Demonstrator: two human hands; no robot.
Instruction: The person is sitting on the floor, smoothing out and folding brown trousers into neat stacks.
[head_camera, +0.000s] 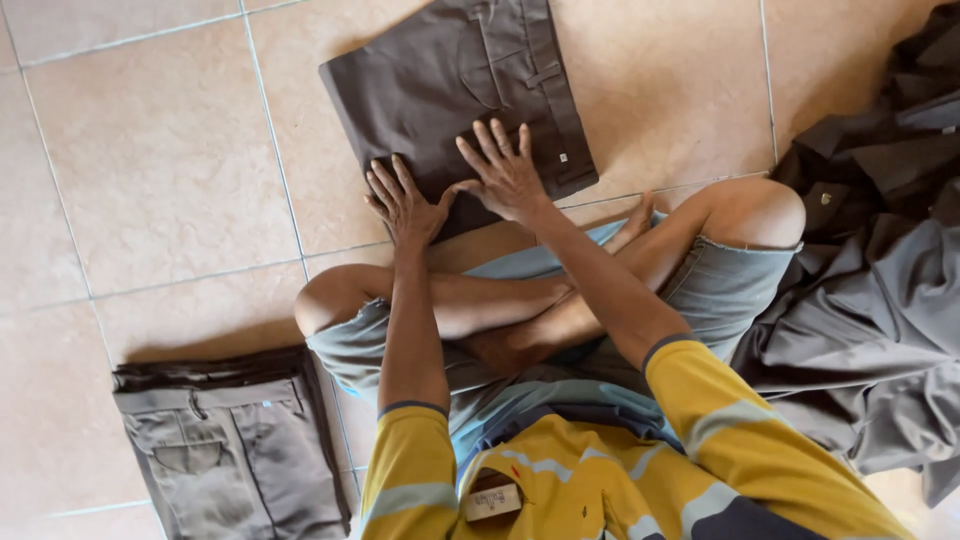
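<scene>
I sit cross-legged on the floor (160, 170). Both my hands lie flat with fingers spread on the dark trousers (450, 80) folded before my knees — left hand (405, 205) at the near corner, right hand (503, 175) just beside it. Neither grips anything. A folded stack (235, 445) lies at my left, a loose pile (870, 260) at my right.
</scene>
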